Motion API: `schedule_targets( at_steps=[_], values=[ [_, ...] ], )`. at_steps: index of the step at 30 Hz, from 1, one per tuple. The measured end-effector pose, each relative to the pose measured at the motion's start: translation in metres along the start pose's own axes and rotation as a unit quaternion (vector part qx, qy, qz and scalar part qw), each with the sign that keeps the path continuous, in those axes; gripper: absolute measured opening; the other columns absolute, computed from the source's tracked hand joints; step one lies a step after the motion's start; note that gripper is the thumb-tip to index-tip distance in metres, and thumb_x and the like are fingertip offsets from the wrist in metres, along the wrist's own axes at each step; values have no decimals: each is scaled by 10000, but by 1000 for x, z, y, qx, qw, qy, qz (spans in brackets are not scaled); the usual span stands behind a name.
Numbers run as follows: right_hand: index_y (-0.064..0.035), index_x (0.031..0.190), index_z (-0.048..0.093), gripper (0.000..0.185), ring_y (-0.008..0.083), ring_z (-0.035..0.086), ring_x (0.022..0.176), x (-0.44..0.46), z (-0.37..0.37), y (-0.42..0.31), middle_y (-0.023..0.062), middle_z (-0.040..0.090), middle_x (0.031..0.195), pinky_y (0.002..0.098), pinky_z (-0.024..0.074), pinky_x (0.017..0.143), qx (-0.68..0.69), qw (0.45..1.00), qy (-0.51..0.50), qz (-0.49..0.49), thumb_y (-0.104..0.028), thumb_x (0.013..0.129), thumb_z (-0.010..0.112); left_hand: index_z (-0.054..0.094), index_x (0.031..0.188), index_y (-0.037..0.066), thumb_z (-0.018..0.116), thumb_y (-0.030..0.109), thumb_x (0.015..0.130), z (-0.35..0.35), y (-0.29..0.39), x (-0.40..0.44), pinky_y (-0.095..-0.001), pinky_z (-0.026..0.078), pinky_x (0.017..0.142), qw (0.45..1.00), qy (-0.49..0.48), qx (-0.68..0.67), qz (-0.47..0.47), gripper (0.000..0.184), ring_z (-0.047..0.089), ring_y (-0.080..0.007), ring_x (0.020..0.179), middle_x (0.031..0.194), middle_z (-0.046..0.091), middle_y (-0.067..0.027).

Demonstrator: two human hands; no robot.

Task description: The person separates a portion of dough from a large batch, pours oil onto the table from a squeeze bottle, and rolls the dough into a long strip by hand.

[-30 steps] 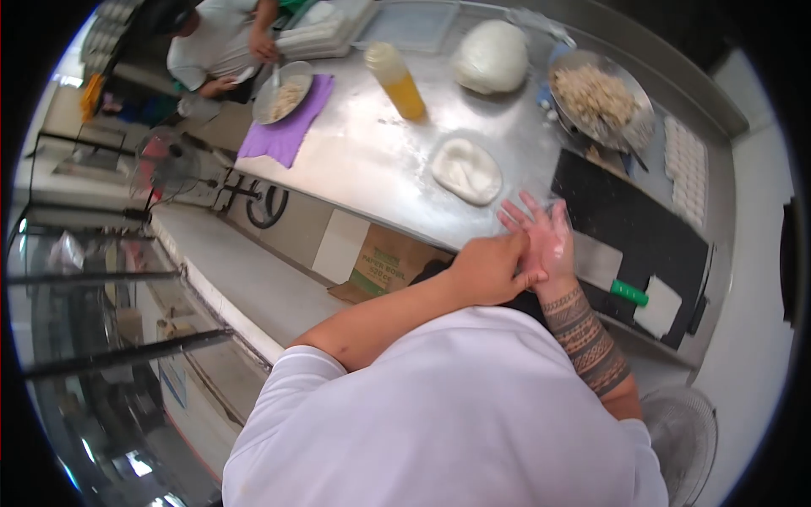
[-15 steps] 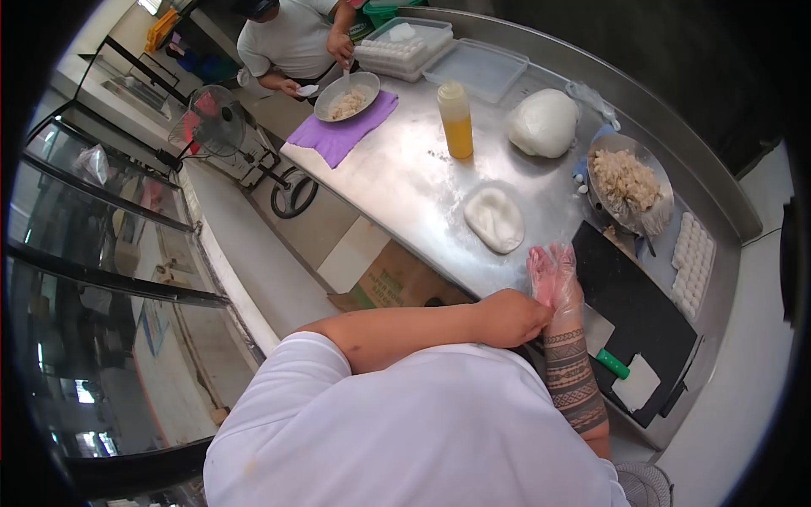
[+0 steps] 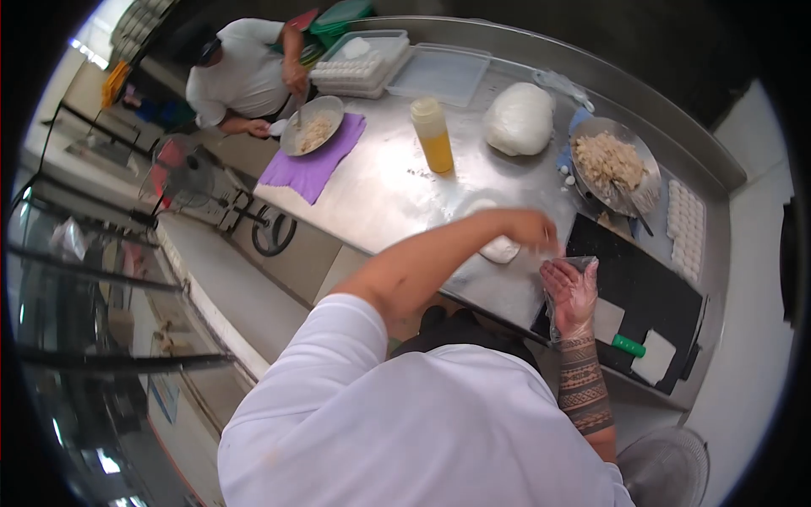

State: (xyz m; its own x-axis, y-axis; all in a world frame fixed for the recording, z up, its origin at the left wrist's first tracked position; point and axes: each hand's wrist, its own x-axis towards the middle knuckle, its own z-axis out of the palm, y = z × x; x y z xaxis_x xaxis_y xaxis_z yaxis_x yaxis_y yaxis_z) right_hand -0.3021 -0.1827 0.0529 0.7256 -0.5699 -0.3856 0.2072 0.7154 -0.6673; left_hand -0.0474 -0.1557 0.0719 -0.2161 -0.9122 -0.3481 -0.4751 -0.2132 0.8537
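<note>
My right hand [image 3: 572, 294] is held palm up with its fingers apart, inside a loose clear plastic glove [image 3: 553, 317]. Bare and slightly blurred, my left hand [image 3: 532, 230] reaches across from the left, its bent fingers pinching at the glove near the right fingertips. Beneath my left forearm lies a flattened piece of white dough [image 3: 500, 248], partly hidden. Beside my right hand, a black board [image 3: 629, 262] carries a flat metal scraper [image 3: 610, 318] and a white blade with a green handle [image 3: 629, 345].
A large dough ball [image 3: 519, 118], a yellow oil bottle [image 3: 432, 137] and a bowl of pale filling [image 3: 610, 165] stand on the steel table [image 3: 384, 186]. Small dough balls [image 3: 685, 228] fill a tray at right. Another person [image 3: 245, 76] stirs a bowl [image 3: 311, 127] over a purple cloth [image 3: 338, 160].
My left hand has moved from the right wrist up to the fingertips, now covering part of the dough. My right hand's fingers have spread, and the view has shifted slightly.
</note>
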Motion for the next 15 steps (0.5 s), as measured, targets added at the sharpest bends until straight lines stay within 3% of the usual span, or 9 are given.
schedule_targets(
  at_steps=[1,2,3,4,6,8,11,15],
  values=[
    [88,1340,592,954,385,647,1266,-4,-9,6,293,656,1340,455,484,1117,-1,1000,10,7,-785,1008,400,730,1183,21,701,536,957,-21,-21,11,-441,568,894,969,175,172,22,563,738,-344,962,1087,762,-185],
    [87,1328,601,933,384,655,1254,-11,-10,14,288,667,1323,454,488,1116,16,1000,0,2,-769,1019,394,727,1205,27,675,572,956,-39,-19,2,-459,545,968,957,243,146,-58,602,708,-392,1059,1150,744,-214],
    [86,1317,611,914,382,664,1241,-18,-9,21,283,678,1306,454,491,1116,36,999,-4,-4,-753,1030,388,709,1269,39,657,588,967,-50,-68,24,-461,479,1094,911,331,245,7,629,626,-413,1256,1308,684,-247],
    [85,1305,620,895,380,672,1229,-24,-10,28,279,690,1289,453,495,1116,56,998,-4,-11,-737,1041,382,581,1465,50,591,654,977,-53,-100,34,-500,356,1216,867,361,342,-12,777,450,-473,1450,1553,490,-289],
    [96,1276,630,860,384,679,1216,-39,6,40,276,703,1259,447,504,1114,100,994,4,-41,-702,1055,396,386,1615,62,519,730,971,-40,-105,17,-547,234,1276,881,275,365,-122,937,271,-527,1543,1685,264,-310],
    [100,1276,624,858,385,669,1233,-50,17,47,281,701,1255,456,499,1118,116,991,24,-63,-700,1052,409,275,1670,96,454,771,970,-33,-96,11,-572,187,1284,899,222,340,-165,989,192,-527,1574,1719,164,-307],
    [102,1318,595,885,381,622,1286,-49,10,68,279,666,1311,466,440,1168,139,985,42,-88,-721,1033,434,348,1636,91,533,672,965,-17,-90,-23,-551,303,1247,896,99,425,-86,907,342,-523,1514,1699,206,-325],
    [101,1344,577,903,369,567,1346,-34,18,84,278,617,1380,458,402,1192,150,979,72,-119,-733,1026,435,493,1493,93,679,379,897,-1,-44,-94,-497,484,1094,930,42,356,-84,687,594,-476,1283,1496,519,-295]
  ],
)
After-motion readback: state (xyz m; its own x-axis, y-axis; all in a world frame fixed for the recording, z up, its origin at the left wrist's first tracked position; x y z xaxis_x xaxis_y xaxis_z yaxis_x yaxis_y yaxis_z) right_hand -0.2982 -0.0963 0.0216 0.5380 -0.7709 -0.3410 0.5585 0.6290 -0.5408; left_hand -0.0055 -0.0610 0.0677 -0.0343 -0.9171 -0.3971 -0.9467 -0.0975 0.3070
